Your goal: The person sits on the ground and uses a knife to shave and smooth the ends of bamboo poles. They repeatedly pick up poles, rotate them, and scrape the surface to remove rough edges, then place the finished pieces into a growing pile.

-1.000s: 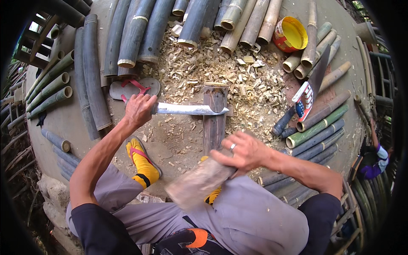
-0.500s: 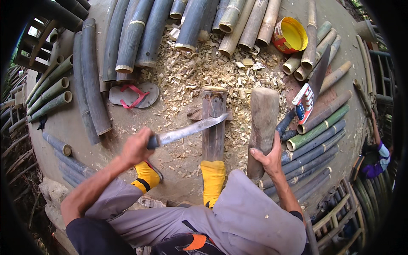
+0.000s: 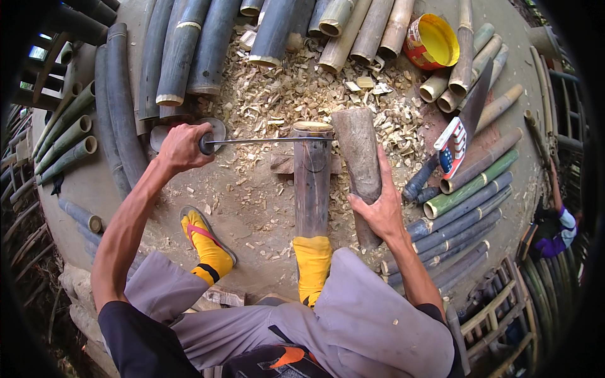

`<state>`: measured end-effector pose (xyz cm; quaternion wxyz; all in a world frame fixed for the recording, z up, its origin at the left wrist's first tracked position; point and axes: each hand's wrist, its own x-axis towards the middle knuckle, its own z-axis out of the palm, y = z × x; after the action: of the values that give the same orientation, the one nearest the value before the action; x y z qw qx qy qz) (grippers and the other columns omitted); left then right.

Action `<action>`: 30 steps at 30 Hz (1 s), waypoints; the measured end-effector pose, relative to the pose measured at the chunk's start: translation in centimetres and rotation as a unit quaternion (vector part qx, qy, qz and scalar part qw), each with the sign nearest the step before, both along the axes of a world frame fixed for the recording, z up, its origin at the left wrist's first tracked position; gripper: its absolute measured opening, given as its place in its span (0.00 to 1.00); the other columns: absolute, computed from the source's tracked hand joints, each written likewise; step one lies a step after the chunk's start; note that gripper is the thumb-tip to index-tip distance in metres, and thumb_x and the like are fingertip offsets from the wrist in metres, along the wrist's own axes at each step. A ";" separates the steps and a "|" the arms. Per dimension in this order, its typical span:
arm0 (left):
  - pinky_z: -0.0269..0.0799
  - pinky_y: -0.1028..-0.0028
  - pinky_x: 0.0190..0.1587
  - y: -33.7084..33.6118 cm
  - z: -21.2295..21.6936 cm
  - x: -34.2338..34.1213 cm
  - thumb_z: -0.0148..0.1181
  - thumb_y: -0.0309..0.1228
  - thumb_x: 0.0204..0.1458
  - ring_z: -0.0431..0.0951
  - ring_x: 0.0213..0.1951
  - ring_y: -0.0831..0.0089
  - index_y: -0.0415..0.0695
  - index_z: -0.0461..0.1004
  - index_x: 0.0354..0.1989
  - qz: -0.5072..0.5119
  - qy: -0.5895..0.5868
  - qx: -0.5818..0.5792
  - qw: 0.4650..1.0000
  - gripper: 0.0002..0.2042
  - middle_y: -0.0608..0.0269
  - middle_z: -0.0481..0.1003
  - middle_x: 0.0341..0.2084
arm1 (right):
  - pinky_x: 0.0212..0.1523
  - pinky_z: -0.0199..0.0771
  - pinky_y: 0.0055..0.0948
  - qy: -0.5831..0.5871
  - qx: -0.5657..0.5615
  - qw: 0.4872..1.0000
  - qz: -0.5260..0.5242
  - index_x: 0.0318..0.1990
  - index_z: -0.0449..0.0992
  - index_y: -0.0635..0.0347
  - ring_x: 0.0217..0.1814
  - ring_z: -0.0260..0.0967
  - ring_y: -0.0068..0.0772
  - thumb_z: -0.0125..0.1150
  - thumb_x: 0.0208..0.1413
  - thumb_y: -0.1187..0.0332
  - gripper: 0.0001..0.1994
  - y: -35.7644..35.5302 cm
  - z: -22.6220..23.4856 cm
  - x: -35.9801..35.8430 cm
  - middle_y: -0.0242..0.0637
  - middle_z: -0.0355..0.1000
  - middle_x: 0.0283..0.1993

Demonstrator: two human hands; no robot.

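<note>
My left hand (image 3: 181, 148) is closed round the dark handle of a machete (image 3: 261, 140). Its blade, seen nearly edge-on, runs rightward across the upper part of an upright-looking dark bamboo piece (image 3: 312, 189) with a pale cut top. The tip of the blade reaches the side of a thick wooden club (image 3: 358, 151); whether they touch I cannot tell. My right hand (image 3: 383, 211) grips this club by its narrower lower part, thumb on the left and fingers on the right. A yellow-socked foot (image 3: 312, 261) is at the bamboo's near end, and a brown wood block (image 3: 283, 164) sits behind it.
Pale wood chips (image 3: 277, 104) cover the ground ahead. Bamboo poles (image 3: 271, 38) lie around the far side and both flanks. A handsaw (image 3: 452, 146) and a yellow-red bucket (image 3: 435, 43) are at the right. My other foot (image 3: 211, 249) wears a slipper. Another person (image 3: 559, 233) is far right.
My left hand has moved forward and left, and the machete blade has turned edge-on and level over the bamboo. My right hand has brought the club forward and left, tilting its top toward the bamboo.
</note>
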<state>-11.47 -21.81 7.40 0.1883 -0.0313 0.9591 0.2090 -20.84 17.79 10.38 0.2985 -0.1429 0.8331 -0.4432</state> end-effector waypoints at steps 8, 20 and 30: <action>0.68 0.59 0.31 -0.2 -1.2 -1.0 0.64 0.36 0.33 0.74 0.27 0.48 0.41 0.69 0.28 0.024 -0.053 0.009 0.998 0.16 0.48 0.72 0.20 | 0.56 0.68 0.41 0.025 0.015 1.000 0.012 0.70 0.41 0.48 0.56 0.67 0.55 0.66 0.40 0.71 0.50 -0.4 -1.2 -0.4 0.60 0.64 0.57; 0.68 0.59 0.31 0.1 -1.2 -1.3 0.64 0.35 0.33 0.74 0.27 0.48 0.41 0.70 0.30 0.021 -0.049 0.020 0.998 0.16 0.48 0.73 0.20 | 0.54 0.71 0.41 0.064 0.019 0.998 0.023 0.70 0.42 0.47 0.54 0.69 0.54 0.66 0.40 0.72 0.49 -0.1 -1.7 -0.5 0.59 0.65 0.56; 0.71 0.57 0.32 0.5 -1.2 -0.6 0.64 0.35 0.37 0.76 0.27 0.49 0.43 0.73 0.28 0.023 -0.035 -0.028 0.999 0.11 0.48 0.75 0.20 | 0.53 0.71 0.33 0.198 -0.239 0.950 -0.017 0.69 0.42 0.60 0.51 0.71 0.43 0.68 0.40 0.71 0.49 -4.3 4.3 -2.1 0.53 0.64 0.58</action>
<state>-12.04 -21.33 6.19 0.2160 -0.0661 0.9564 0.1851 -22.94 13.52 14.67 0.0770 -0.2809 0.7476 -0.5968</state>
